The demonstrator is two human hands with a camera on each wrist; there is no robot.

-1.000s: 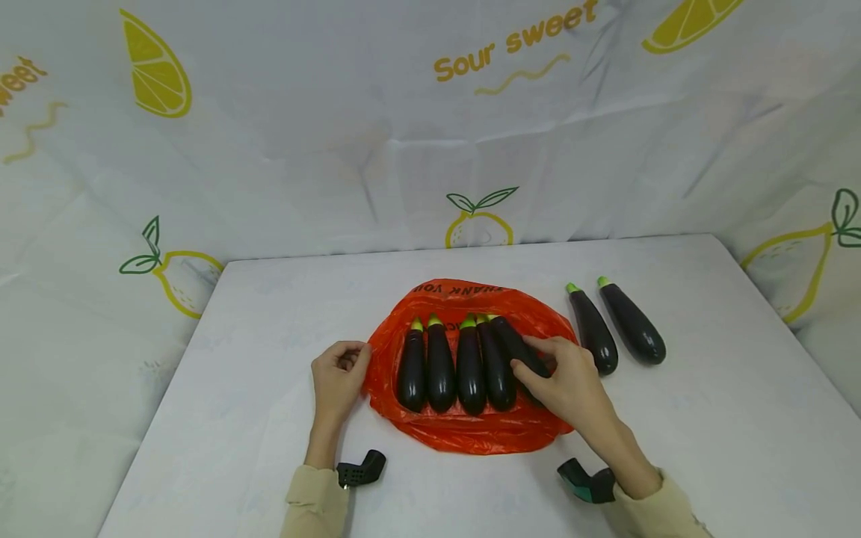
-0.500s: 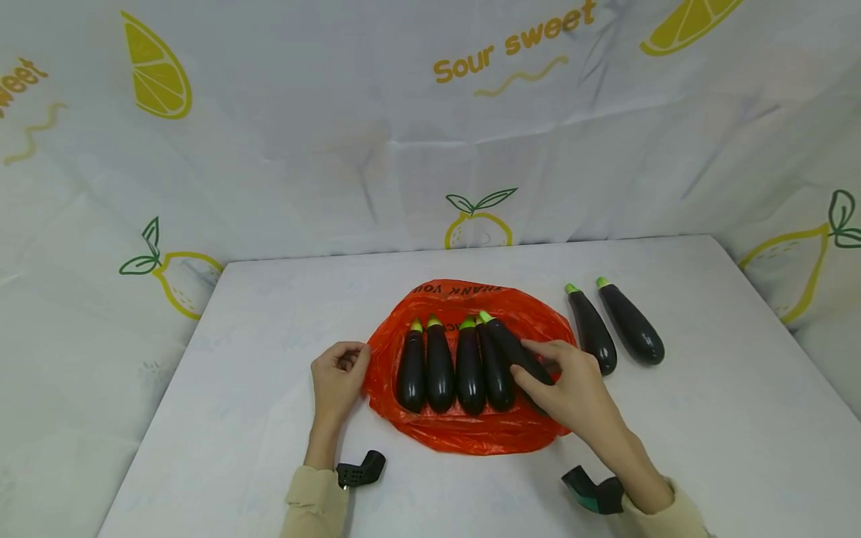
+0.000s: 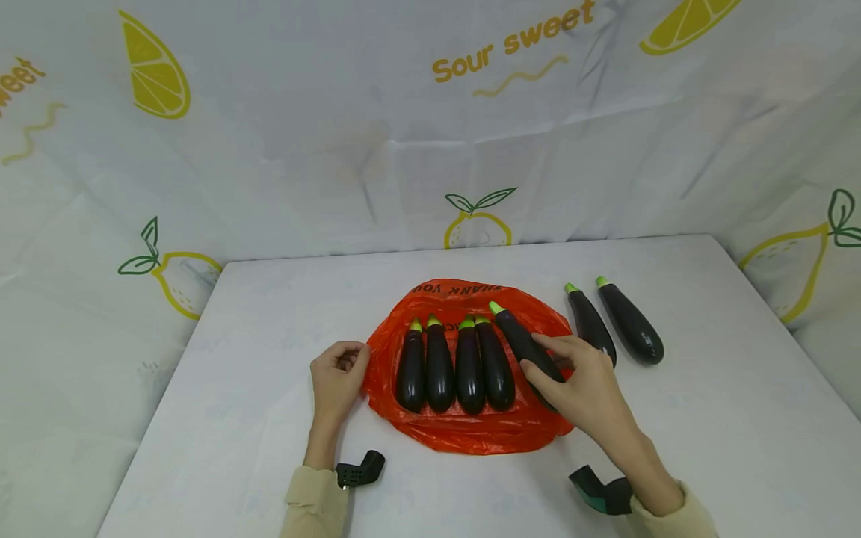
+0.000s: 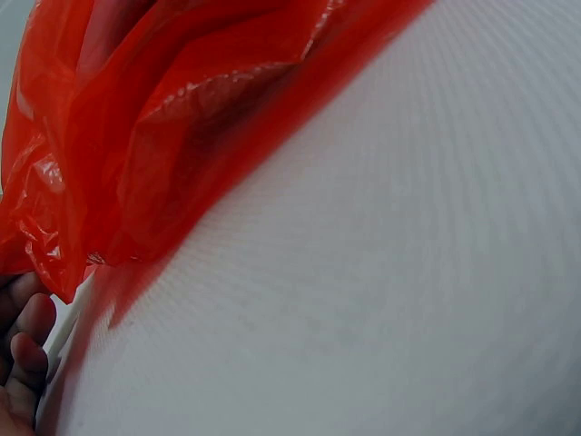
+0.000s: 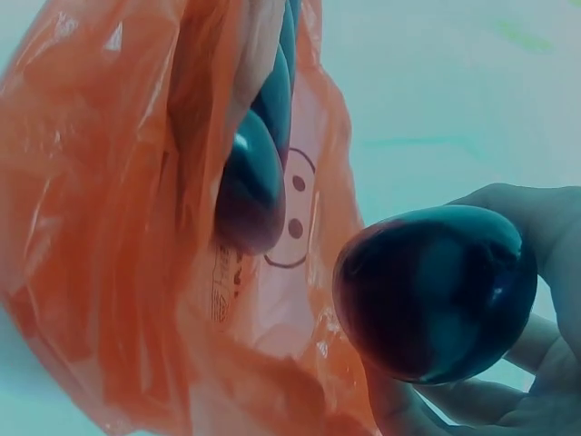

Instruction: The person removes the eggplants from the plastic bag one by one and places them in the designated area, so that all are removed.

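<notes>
Eggplant [image 3: 528, 349] gripped between thumb and fingers of the right hand [image 3: 587, 381] slants over a spread red bag [image 3: 471, 438] at three o'clock from four other eggplants [image 3: 469, 373], while the left hand [image 3: 338, 376] pinches the bag at nine o'clock, apparently to steady it.

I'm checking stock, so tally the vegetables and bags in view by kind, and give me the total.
Eggplants: 7, counting the one in the right hand
Red plastic bag: 1
Total: 8
</notes>
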